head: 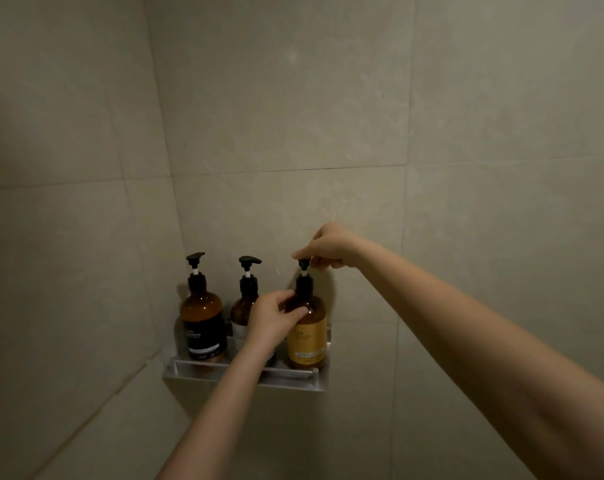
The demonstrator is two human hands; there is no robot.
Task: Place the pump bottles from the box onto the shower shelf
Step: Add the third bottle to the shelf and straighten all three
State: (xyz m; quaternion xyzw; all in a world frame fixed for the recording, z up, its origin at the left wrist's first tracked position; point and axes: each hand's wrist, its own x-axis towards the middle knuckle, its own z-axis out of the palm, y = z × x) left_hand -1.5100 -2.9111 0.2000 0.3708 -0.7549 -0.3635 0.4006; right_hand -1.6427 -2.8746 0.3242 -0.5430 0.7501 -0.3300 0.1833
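Bottle with yellow label (309, 341) stood upright at right end of shelf (224, 375), in a row with white-label bottle (241, 313) mid-shelf and black-label bottle (203, 327) at left end. Left hand (272, 320) gripped its shoulder, fingers curled round. Right hand (328, 245) pinched pump head (304, 263) between thumb and fingertips. Shelf sat in corner of tiled wall (293, 133).

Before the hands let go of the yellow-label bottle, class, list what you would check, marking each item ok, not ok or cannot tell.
1. Yellow-label bottle upright on the shelf: ok.
2. Left hand grips its shoulder: ok.
3. Right hand pinches its pump head: ok.
4. Black-label bottle and middle bottle upright: ok.
5. Which way that pump head points: cannot tell, the hand hides it.
6. Box emptied: cannot tell, out of view.
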